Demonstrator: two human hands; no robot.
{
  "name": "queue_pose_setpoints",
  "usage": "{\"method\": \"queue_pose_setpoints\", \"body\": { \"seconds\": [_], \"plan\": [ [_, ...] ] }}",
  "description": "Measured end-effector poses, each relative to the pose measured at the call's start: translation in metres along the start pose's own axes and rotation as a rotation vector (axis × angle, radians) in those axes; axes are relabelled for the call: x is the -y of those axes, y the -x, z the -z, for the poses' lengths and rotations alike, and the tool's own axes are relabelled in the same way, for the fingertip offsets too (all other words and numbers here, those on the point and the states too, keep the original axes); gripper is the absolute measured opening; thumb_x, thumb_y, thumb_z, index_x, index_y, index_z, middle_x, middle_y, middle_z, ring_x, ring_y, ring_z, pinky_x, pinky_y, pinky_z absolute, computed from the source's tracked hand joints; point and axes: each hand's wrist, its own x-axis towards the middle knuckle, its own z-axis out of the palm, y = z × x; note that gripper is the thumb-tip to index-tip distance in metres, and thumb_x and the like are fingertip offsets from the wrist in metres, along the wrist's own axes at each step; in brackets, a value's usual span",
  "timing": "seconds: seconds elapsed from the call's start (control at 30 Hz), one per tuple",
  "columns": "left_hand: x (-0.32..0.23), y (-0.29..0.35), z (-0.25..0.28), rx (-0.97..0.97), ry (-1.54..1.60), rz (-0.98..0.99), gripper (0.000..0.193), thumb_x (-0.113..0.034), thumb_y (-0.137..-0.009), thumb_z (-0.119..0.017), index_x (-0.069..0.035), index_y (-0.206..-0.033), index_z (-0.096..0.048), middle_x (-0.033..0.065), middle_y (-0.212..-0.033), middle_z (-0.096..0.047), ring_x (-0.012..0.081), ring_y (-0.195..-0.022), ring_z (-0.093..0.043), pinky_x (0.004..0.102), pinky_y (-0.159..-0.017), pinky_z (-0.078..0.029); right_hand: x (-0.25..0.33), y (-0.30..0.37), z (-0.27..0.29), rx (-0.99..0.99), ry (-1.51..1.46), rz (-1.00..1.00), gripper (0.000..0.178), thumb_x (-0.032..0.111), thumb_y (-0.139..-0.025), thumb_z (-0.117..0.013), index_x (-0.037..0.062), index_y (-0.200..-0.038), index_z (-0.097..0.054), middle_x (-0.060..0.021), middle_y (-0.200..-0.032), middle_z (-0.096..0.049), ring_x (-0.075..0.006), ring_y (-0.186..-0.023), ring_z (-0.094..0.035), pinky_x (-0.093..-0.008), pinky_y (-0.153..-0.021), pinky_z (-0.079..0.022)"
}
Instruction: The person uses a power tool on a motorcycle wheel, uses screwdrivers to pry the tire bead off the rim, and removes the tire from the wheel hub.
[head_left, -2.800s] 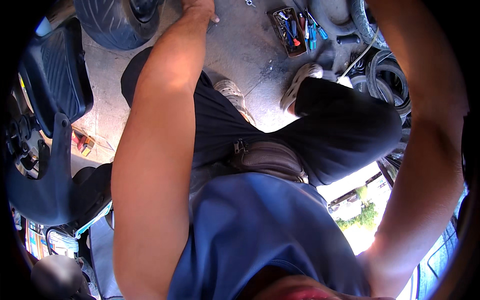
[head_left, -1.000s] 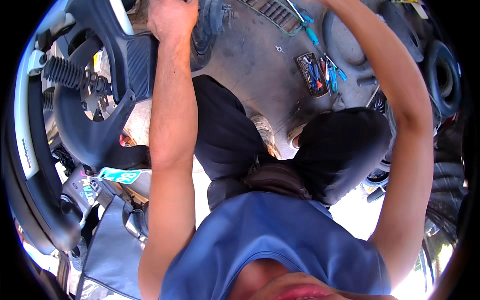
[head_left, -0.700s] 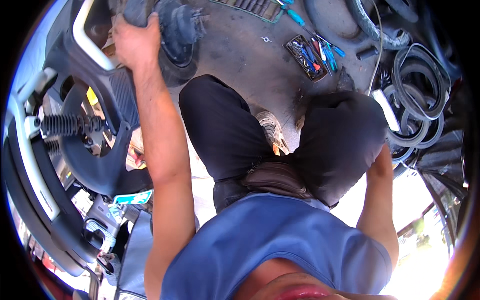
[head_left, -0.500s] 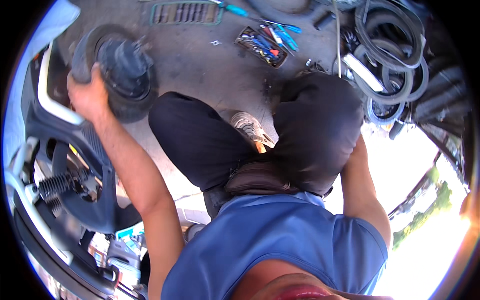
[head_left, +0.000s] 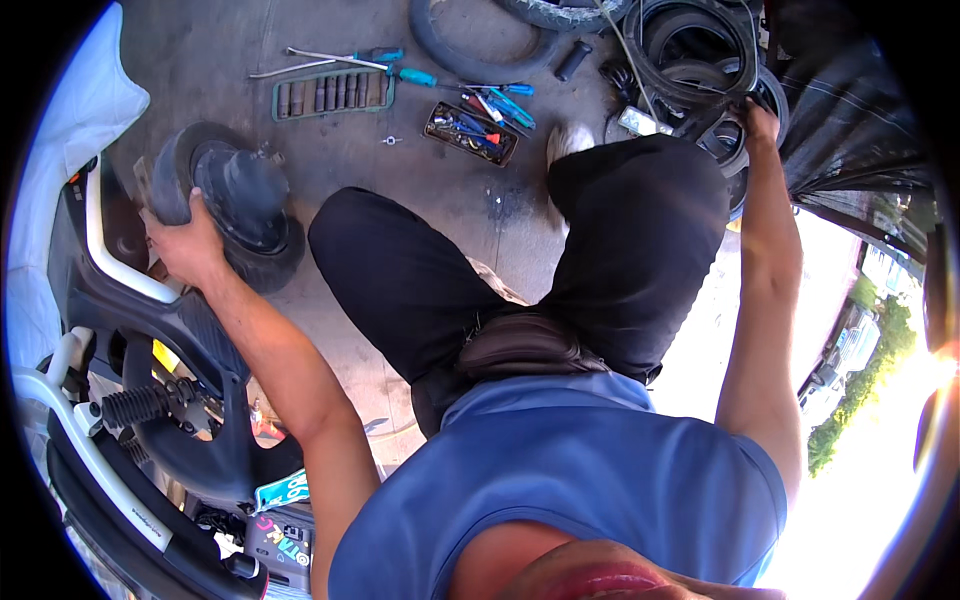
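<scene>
My left hand (head_left: 188,246) is closed on a small black wheel (head_left: 268,262) at the left, its thumb up against the tyre and its fingers round the outer side. The wheel stands tilted, with a dark, drum-like hub (head_left: 252,187) at its middle. At the upper right my right hand (head_left: 762,124) reaches into a pile of black tyres (head_left: 748,62). Its fingers curl round something dark at the pile's near side, which I cannot make out.
A scooter frame with a white tube (head_left: 108,232) fills the left. On the floor lie a socket set (head_left: 332,94), a tool tray (head_left: 470,134), screwdrivers (head_left: 415,76) and a loose tyre (head_left: 470,62). A black cover (head_left: 840,130) hangs at the right.
My right hand has come out from behind my right knee and reached the tyre pile. My left hand stays on the wheel. The view has shifted and my right foot has moved.
</scene>
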Motion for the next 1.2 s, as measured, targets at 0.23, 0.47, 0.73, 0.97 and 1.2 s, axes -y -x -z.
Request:
{"method": "queue_pose_setpoints", "body": {
  "seconds": [0.23,0.47,0.73,0.97,1.2],
  "plan": [
    [0.001,-0.001,0.004,-0.008,0.003,-0.013,0.088,-0.051,-0.079,-0.082,0.003,-0.143,-0.054,0.0272,-0.14,-0.06,0.0433,-0.129,-0.058,0.0495,-0.108,-0.046,-0.003,0.025,-0.039,0.234,-0.072,-0.113,0.059,0.025,-0.094,-0.077,0.0034,-0.143,-0.055,-0.0114,-0.126,-0.069,-0.0264,-0.118,-0.065,-0.0392,-0.099,-0.053],
    [0.003,-0.004,0.004,0.004,0.028,0.015,0.091,-0.049,-0.075,-0.084,0.002,-0.144,-0.053,0.0284,-0.138,-0.06,0.0439,-0.128,-0.059,0.0504,-0.107,-0.046,0.024,0.059,-0.089,0.566,0.398,-0.107,0.068,0.035,-0.094,-0.077,0.0087,-0.151,-0.051,-0.0104,-0.138,-0.063,-0.0258,-0.125,-0.06,-0.0414,-0.103,-0.047],
    [-0.007,-0.011,0.01,0.097,-0.082,0.16,0.098,-0.056,-0.071,-0.086,0.001,-0.143,-0.052,0.0282,-0.133,-0.062,0.0448,-0.123,-0.061,0.052,-0.105,-0.049,0.102,0.043,-0.191,0.85,0.653,-0.021,0.057,0.034,-0.097,-0.071,0.0098,-0.147,-0.055,-0.0111,-0.133,-0.065,-0.0267,-0.118,-0.063,-0.0399,-0.1,-0.051],
    [0.004,-0.011,0.0,-0.04,-0.137,-0.125,0.086,-0.045,-0.072,-0.089,0.0,-0.137,-0.057,0.024,-0.133,-0.062,0.0416,-0.122,-0.061,0.0472,-0.104,-0.049,0.191,0.06,-0.376,1.196,0.998,0.917,0.057,0.033,-0.096,-0.071,0.0042,-0.143,-0.057,-0.0194,-0.126,-0.069,-0.034,-0.112,-0.067,-0.0432,-0.098,-0.05],
    [-0.018,-0.007,0.013,-0.069,0.018,-0.079,0.065,-0.025,-0.077,-0.085,-0.003,-0.133,-0.061,0.0192,-0.132,-0.063,0.0369,-0.12,-0.061,0.0451,-0.102,-0.05,0.241,0.29,-0.557,1.447,0.579,1.92,0.067,0.028,-0.089,-0.074,0.0075,-0.148,-0.05,-0.0198,-0.142,-0.059,-0.0363,-0.136,-0.053,-0.046,-0.114,-0.043]
  ]
}}
